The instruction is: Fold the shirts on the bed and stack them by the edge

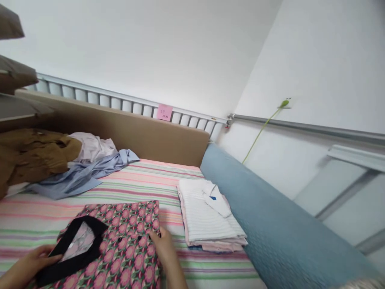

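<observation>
A pink-and-green patterned shirt [129, 228] with a black collar [70, 263] lies folded flat on the striped bedsheet [168, 218]. My left hand [33, 263] pinches the collar's left side, its thumb on top and the other fingers partly hidden. At the shirt's right edge, my right hand [165, 245] grips the fabric between thumb and fingers. To the right of that hand sits a neat stack of folded clothes, topped by a white striped shirt [201, 218] with a small blue tag. The patterned shirt's lower part runs out of view.
A loose heap holds a brown garment [36, 154], a pale pink one [93, 146] and a light blue shirt [87, 172]. Behind stands a tan headboard [132, 130]; a blue padded panel [255, 200] borders the right side. Cardboard boxes [15, 76] stand at upper left.
</observation>
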`<state>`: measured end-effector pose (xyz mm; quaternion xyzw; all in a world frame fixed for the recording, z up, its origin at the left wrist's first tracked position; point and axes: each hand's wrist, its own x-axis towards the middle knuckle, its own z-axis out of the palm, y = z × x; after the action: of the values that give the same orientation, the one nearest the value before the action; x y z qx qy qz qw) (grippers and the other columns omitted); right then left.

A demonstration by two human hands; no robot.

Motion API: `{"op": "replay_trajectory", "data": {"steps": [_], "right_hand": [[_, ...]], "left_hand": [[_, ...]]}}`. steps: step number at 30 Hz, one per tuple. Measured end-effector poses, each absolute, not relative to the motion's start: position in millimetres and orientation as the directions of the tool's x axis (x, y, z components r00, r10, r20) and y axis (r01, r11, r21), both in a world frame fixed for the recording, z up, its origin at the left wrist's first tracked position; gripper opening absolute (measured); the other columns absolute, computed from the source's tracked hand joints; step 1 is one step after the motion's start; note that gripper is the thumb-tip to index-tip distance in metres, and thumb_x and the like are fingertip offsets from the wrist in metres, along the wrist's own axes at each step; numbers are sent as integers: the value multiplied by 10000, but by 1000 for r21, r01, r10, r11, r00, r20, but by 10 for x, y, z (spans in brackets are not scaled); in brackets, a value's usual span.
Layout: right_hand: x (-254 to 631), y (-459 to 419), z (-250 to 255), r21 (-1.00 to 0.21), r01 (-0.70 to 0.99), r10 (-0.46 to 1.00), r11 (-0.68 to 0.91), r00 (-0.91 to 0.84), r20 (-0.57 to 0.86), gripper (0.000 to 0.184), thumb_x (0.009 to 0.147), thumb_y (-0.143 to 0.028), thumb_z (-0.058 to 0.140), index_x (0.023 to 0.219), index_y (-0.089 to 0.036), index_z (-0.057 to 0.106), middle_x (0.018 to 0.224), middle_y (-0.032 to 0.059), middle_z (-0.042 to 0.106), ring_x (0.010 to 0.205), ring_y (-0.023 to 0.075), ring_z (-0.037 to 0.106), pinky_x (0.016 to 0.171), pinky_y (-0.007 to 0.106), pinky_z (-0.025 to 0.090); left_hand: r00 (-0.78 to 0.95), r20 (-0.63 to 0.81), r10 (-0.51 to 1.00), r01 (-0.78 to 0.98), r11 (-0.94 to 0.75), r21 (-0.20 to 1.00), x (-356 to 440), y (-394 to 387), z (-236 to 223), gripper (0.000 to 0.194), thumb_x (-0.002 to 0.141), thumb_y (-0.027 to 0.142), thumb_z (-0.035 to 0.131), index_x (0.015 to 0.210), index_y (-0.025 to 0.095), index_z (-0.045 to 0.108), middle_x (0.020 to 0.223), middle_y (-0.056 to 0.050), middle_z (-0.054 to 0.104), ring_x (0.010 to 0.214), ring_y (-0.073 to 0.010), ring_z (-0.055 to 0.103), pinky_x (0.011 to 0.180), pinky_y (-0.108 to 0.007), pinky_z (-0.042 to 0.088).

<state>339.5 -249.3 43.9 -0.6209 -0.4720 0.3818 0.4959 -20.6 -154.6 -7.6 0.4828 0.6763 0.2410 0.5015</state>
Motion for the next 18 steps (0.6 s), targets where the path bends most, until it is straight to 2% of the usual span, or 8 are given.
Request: {"op": "replay_trajectory", "data": {"steps": [3,5,7,9,10,12,15,18], "right_hand": [[3524,-2652,665,-980,198,957,-17,288,41,387,712,-462,595,946,-176,710,932,48,723,914,256,632,821,350,474],[3697,-2754,851,-984,178,940,6,335,66,400,718,-468,590,971,-179,703,947,44,720,933,248,627,835,340,469],[3918,-2853,1029,-991,129,903,31,421,83,449,716,-505,592,1008,-179,692,974,51,714,952,244,620,850,333,465],[4153,-2954,1176,-995,77,835,66,542,98,515,695,-546,605,1044,-175,680,983,63,712,965,247,614,856,329,464],[4267,-3005,1235,-994,54,790,90,604,105,541,686,-559,610,1064,-177,673,989,66,710,974,249,611,858,328,464],[4476,-3101,1317,-990,22,689,137,716,112,563,677,-567,617,1093,-191,661,989,61,710,980,250,610,856,326,466],[4742,-3192,1326,-979,0,534,202,838,110,550,688,-559,607,1112,-212,651,1009,52,706,988,245,612,852,318,466],[4990,-3181,1142,-973,-4,416,230,905,95,546,702,-547,590,1137,-222,636,1060,49,692,1040,244,596,876,315,455]], "left_hand": [[102,-346,933,337,295,894,7,-1431,233,420,304,546,685,647,347,545,532,151,674,680,-256,673,662,-337,510],[175,-175,969,300,117,947,312,-1319,579,429,395,509,722,748,330,560,639,119,712,727,-245,669,662,-313,498],[221,24,975,344,-101,934,730,-1189,991,401,504,456,716,835,288,565,705,69,721,742,-236,657,657,-289,481],[307,200,931,406,-318,857,1223,-1056,1416,358,611,418,659,913,247,573,737,28,711,754,-233,650,679,-286,476],[329,293,898,415,-416,809,1486,-995,1617,335,647,394,628,937,234,577,817,10,715,810,-231,649,724,-283,475],[375,422,825,494,-563,662,2029,-887,1974,308,703,367,583,979,229,591,915,-12,708,890,-233,642,796,-283,462],[454,542,707,589,-695,413,2857,-763,2365,283,801,344,510,1054,252,594,997,-22,695,948,-235,630,824,-282,445],[508,588,630,626,-739,250,3659,-679,2537,295,856,315,466,1121,263,584,1064,-45,675,976,-250,618,830,-303,437]]}}
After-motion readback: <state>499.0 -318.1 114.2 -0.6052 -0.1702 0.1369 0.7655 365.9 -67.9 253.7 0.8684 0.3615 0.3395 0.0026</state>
